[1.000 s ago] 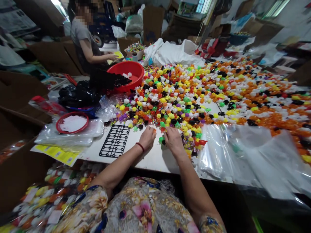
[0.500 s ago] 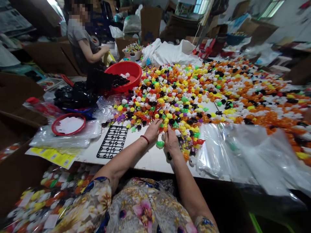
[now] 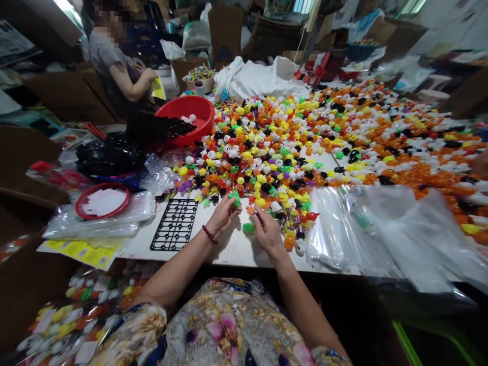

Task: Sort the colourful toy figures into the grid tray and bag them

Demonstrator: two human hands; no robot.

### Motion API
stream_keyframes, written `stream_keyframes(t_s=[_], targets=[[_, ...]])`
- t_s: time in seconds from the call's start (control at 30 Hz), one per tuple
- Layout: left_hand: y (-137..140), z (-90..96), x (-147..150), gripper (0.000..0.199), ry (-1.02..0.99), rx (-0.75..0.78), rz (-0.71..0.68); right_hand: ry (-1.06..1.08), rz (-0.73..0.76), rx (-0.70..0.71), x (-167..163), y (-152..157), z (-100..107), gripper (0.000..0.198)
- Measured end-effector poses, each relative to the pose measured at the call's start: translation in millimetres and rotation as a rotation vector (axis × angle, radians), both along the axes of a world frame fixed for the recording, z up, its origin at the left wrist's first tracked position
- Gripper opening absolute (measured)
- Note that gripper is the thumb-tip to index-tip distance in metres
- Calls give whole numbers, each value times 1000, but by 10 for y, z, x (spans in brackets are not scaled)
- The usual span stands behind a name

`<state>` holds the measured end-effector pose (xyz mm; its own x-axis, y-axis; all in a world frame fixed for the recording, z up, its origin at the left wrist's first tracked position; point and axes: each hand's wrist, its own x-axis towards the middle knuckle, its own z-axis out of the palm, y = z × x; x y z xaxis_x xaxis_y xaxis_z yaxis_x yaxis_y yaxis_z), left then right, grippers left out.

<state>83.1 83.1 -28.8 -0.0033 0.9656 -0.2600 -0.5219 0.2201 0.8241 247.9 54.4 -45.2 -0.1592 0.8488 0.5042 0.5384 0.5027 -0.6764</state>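
Note:
My left hand [image 3: 224,217], with a dark red bead bracelet [image 3: 209,235] at the wrist, pinches a small green plastic toy [image 3: 235,199] between thumb and fingers. To its right, my right hand [image 3: 268,233] has thumb and fingers closed at the front edge of the pile; a small orange piece [image 3: 250,209] shows at its fingertips, and I cannot tell if it is held. A loose green piece [image 3: 248,228] lies on the white table [image 3: 224,256] between the hands. Beyond them spreads a heap of small coloured plastic toys [image 3: 263,147]. A black plastic grid [image 3: 174,224] lies flat left of my left hand.
Clear plastic bags [image 3: 339,239] cover the table at right. At left are a red basket with white slips [image 3: 125,202], more bags and yellow printed sheets [image 3: 82,253]. A red basin [image 3: 206,114] stands behind. A co-worker [image 3: 114,71] holds something yellow at the far left.
My hands have drawn apart. The left moved left and nearer to me with the green toy, away from the pile; the right stays close to the pile's front edge.

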Motion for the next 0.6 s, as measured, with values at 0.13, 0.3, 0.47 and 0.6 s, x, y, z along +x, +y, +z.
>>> stream_keyframes(t_s=[0.13,0.3,0.47,0.6], targets=[[-203,52,-42,39,-151,-4,-6,-30,22,44,-93,-88,-32,37],[-330,68,-11,47,-178,-3,-36,-59,44,52,-113,-153,-58,36],[-412,32,70,54,-72,9,-44,-15,-3,60,-103,-218,-46,34],[-472,-25,130,51,126,19,-47,48,-28,-17,-118,-257,-41,31]])
